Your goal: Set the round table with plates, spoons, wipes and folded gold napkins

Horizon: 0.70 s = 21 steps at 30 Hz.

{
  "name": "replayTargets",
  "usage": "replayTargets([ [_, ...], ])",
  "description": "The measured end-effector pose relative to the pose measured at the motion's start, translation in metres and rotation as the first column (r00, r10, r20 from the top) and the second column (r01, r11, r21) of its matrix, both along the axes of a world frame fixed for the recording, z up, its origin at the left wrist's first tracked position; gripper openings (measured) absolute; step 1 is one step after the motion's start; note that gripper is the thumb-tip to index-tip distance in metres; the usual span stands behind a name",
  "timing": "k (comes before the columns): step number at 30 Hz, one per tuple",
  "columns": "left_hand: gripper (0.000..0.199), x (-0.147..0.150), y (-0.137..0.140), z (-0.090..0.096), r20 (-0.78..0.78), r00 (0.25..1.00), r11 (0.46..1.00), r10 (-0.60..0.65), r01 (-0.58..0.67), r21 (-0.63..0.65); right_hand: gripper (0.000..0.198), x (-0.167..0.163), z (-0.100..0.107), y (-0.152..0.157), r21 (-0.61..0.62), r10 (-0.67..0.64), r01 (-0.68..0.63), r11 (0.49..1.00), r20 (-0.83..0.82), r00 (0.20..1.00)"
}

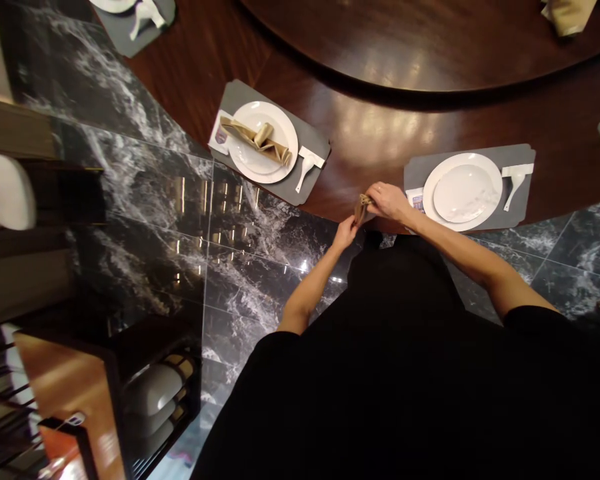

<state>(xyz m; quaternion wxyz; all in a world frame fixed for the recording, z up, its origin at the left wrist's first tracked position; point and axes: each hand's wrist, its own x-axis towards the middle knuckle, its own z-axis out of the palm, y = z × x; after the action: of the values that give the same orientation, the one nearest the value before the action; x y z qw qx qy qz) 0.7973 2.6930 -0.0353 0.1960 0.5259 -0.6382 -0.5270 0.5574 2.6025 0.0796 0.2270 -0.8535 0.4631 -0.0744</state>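
Observation:
Between my hands, at the table's near edge, is a folded gold-brown cloth napkin [361,209]. My left hand [346,231] is closed on its lower end. With bent fingers my right hand [386,201] grips the upper end. To the right, a white plate [467,192] with a smaller one on top lies on a grey placemat [523,155]. Beside it a white spoon [515,190] lies on a white rest. Left of my hands, another white plate [253,167] carries a folded gold napkin [264,135] with a rolled band across its middle.
A raised round turntable [405,53] takes up the table's far part, with gold cloth [571,15] on it. Another placemat [130,43] is at upper left. Below the table edge runs dark marble floor [250,260]. A wooden cabinet [70,373] with stacked white dishes [155,390] stands lower left.

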Motion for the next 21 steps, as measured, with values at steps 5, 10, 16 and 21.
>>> replayTargets([
  [5, 0.053, -0.058, 0.018, -0.01, -0.215, 0.916, 0.911, 0.338, -0.262, 0.318, 0.041, 0.019, -0.018, -0.083, 0.066, -0.123, 0.138, 0.988, -0.192, 0.974],
  [10, 0.073, -0.061, 0.008, 0.0, 0.011, 0.982, 0.971, 0.189, -0.188, 0.145, 0.042, 0.003, -0.056, -0.107, 0.197, -0.116, 0.193, 0.961, -0.347, 0.931],
  [16, 0.084, -0.06, -0.015, -0.007, 0.004, 0.983, 0.97, 0.182, -0.181, 0.162, 0.043, -0.016, -0.054, -0.051, 0.1, -0.121, 0.136, 0.986, -0.143, 0.982],
  [21, 0.095, -0.066, -0.024, -0.022, -0.141, 0.9, 0.839, 0.412, -0.314, 0.444, 0.038, -0.014, -0.054, 0.045, 0.215, 0.051, -0.032, 0.976, -0.086, 0.995],
])
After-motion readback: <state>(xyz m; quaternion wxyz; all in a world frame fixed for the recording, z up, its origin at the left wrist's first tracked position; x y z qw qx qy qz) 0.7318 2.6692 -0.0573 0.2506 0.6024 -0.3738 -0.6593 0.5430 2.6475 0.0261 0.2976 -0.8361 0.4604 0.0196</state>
